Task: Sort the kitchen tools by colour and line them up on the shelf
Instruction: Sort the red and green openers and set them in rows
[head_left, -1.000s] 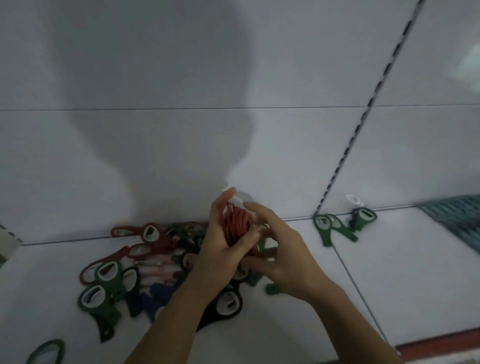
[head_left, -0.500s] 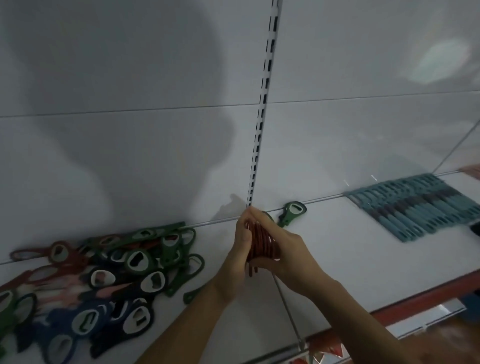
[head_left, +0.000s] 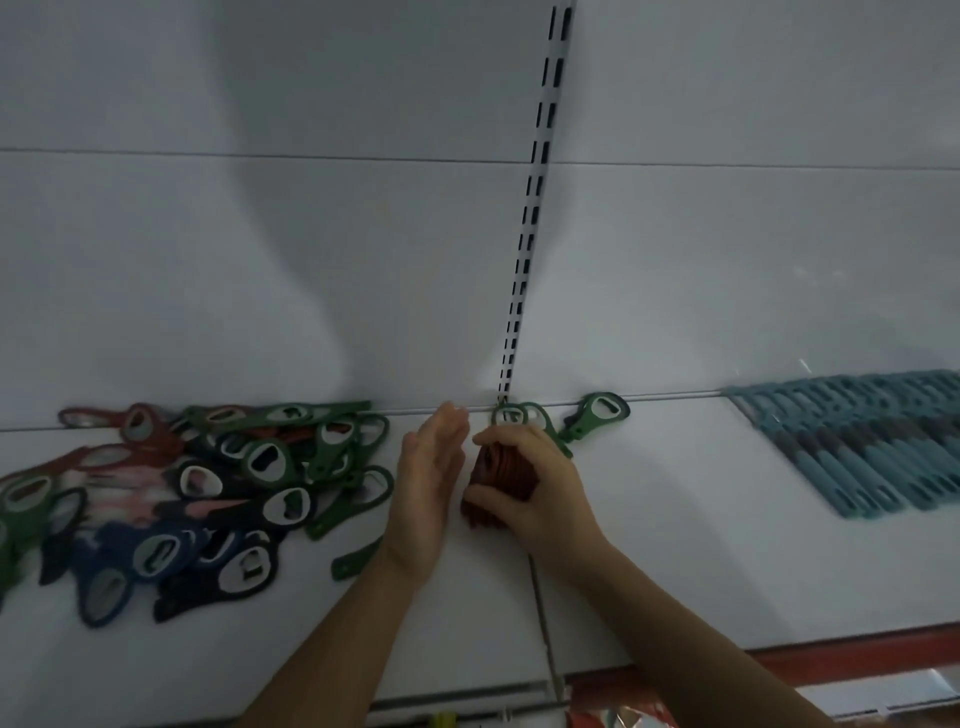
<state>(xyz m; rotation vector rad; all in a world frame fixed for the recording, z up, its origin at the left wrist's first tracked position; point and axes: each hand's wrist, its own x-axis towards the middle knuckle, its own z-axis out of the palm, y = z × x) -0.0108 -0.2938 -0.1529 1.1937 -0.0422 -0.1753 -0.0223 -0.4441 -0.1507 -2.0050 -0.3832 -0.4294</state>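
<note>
Grips a stack of red openers (head_left: 500, 480) in the right hand (head_left: 540, 496) — fingers curled over the top edge, thumb pinching the near end. Stands the stack on edge, low over the white shelf (head_left: 727, 519), at the seam between its 2 boards; cannot tell whether touching the surface or just above it. Shows the left hand (head_left: 428, 483) flat, fingers straight and together, palm turned toward the stack just beside it, holding nothing.

To the left, a mixed pile (head_left: 208, 483) of green, red, blue and dark openers, unsorted. At the back edge, behind the right hand, 2 green openers (head_left: 597, 413) near the slotted upright (head_left: 535, 208). Well to the right, a row of teal tools (head_left: 883, 447) already lined up.

Judging by look: thin, flat, stiff pieces, light singly, probably smooth enough to slide against each other — so liable to fan out or topple if let go as a loose bundle. Best squeezed across the flat faces, from both sides at once, or lifted 1 at a time by the looped handle. Likely mid-step: squaring up the red group before laying it in line.
</note>
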